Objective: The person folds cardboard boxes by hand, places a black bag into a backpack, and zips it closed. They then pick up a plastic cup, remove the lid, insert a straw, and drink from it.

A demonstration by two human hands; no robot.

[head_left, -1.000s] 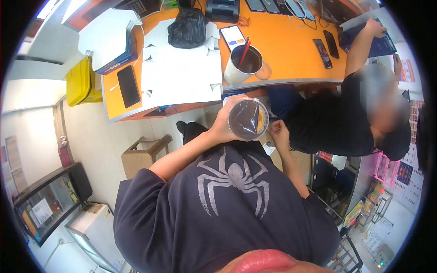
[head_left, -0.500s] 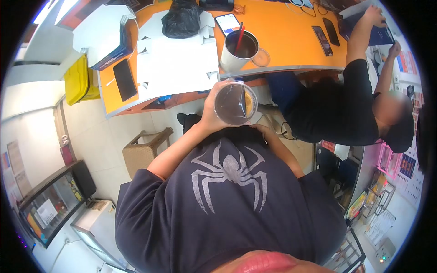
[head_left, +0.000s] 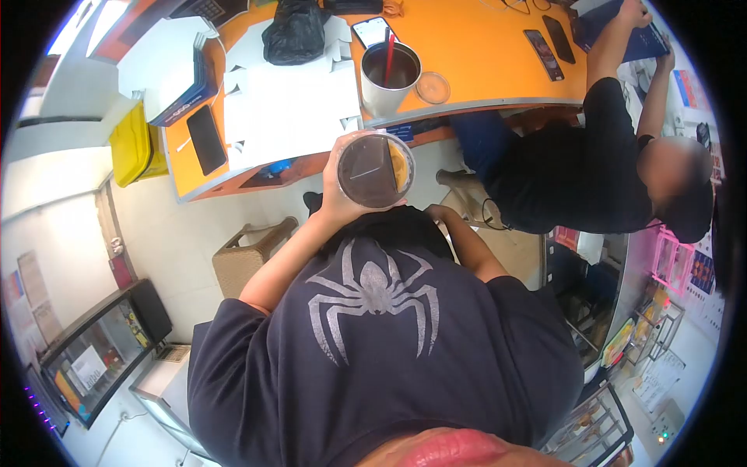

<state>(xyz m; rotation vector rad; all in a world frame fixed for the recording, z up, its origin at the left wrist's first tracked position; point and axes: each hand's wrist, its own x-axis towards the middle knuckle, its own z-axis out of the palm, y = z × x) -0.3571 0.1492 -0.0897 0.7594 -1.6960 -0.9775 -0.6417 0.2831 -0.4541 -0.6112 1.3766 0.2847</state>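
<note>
My left hand [head_left: 334, 173] is closed around a round clear plastic cup [head_left: 366, 173], held in front of my lap below the table edge. Through its top I see something dark brown and a yellow-orange patch on the right side. My right hand [head_left: 440, 213] rests low by my lap, near a brown stool; its fingers are mostly hidden. Just beyond the cup, a white tumbler [head_left: 383, 100] stands at the table edge with a red stick or straw in it. Beside it lies a round clear lid [head_left: 433, 88].
On the orange table [head_left: 475, 54] lie an unfolded white box [head_left: 288, 117], a black plastic bag [head_left: 296, 33] and several phones, one a black phone [head_left: 206, 140] at left. A co-worker [head_left: 568, 171] in black sits at right, holding a dark blue box [head_left: 615, 35]. A brown stool [head_left: 241, 253] stands left.
The view has shifted slightly, so the table and tumbler appear farther left and higher. The cup stays in my left hand, its top turned more squarely toward me.
</note>
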